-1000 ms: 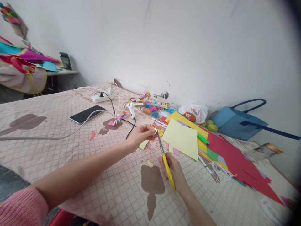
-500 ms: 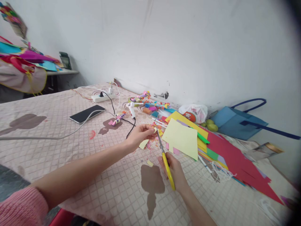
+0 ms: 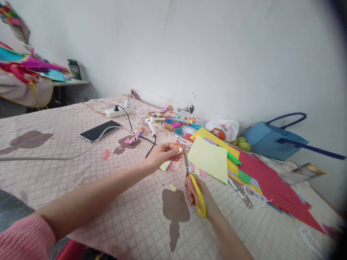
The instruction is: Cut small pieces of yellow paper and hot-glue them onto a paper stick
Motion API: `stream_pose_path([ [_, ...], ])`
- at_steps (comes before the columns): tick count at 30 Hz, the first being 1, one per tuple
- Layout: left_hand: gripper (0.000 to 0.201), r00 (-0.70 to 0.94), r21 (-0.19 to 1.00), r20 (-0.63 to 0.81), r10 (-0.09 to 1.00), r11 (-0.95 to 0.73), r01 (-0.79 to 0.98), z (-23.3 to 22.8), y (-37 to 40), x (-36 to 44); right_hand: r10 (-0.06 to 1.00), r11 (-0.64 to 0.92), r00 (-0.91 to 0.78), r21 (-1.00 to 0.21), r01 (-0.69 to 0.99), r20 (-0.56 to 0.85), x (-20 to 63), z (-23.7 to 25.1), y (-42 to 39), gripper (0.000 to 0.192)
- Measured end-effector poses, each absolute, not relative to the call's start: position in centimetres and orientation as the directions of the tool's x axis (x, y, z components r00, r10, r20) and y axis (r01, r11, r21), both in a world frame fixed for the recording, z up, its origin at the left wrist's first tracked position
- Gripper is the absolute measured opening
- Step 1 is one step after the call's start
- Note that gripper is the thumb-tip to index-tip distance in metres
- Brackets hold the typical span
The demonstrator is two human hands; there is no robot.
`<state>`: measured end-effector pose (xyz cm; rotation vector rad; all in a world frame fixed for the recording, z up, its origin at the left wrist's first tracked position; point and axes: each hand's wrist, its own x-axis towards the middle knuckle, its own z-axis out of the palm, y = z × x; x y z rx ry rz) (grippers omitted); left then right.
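My right hand (image 3: 202, 196) grips yellow-handled scissors (image 3: 197, 191), their blades pointing away from me toward the piece in my other hand. My left hand (image 3: 161, 155) pinches a small pale yellow paper piece (image 3: 165, 165) just left of the blade tips. A pale yellow sheet (image 3: 210, 158) lies right of the scissors on a stack of coloured paper (image 3: 244, 169). Small paper scraps (image 3: 176, 164) are scattered under my hands on the quilted pink bedspread (image 3: 81, 173).
A glue gun (image 3: 151, 127), a black phone (image 3: 99, 130) and a white power strip (image 3: 119, 111) with cables lie to the far left. Craft bits line the wall. A white plastic bag (image 3: 223, 129), green fruit (image 3: 243, 144) and a blue tote bag (image 3: 271, 139) sit to the right.
The scissors' handles have spread apart and my right hand has shifted slightly right. My left hand still pinches the same paper piece.
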<state>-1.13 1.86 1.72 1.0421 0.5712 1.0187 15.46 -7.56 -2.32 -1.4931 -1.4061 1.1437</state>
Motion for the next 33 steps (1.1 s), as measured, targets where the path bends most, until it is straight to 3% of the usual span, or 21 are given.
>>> stream_pose_path([
  [3, 0.028, 0.518, 0.93, 0.048, 0.854, 0.151, -0.335, 1.6, 1.9, -1.3, 0.989, -0.126, -0.054, -0.979, 0.16, -0.136, 15.7, -1.7, -7.5, 0.046],
  [6, 0.031, 0.646, 0.969, -0.012, 0.764, 0.168, -0.181, 1.5, 1.7, -1.3, 0.998, -0.04, -0.045, -0.995, 0.087, -0.044, 16.3, -1.3, -7.3, 0.041],
  [11, 0.033, 0.752, 0.992, -0.059, 0.656, 0.125, -0.032, 0.9, 1.2, -1.1, 0.997, 0.059, 0.05, -0.997, 0.043, 0.062, 17.0, -1.2, -6.8, 0.026],
  [19, 0.03, 0.827, 0.998, -0.06, 0.56, 0.015, 0.062, -0.3, 0.2, -0.6, 0.998, -0.033, 0.048, -0.995, 0.089, -0.028, 15.9, -0.9, -7.2, 0.028],
  [22, 0.031, 0.817, 0.997, -0.071, 0.572, 0.018, 0.075, -0.3, 0.1, -0.4, 0.997, -0.039, 0.077, -0.99, 0.133, -0.029, 15.8, -1.0, -7.2, 0.028],
  [26, 0.033, 0.724, 0.995, -0.093, 0.684, 0.086, 0.047, -0.3, 0.1, -0.1, 0.989, -0.014, 0.15, -0.99, 0.141, 0.008, 16.0, -1.4, -7.0, 0.028],
  [33, 0.034, 0.699, 0.975, -0.182, 0.692, 0.221, 0.035, -1.0, -0.5, 0.4, 0.97, 0.043, 0.229, -0.986, 0.159, 0.08, 15.7, -1.2, -7.1, 0.03],
])
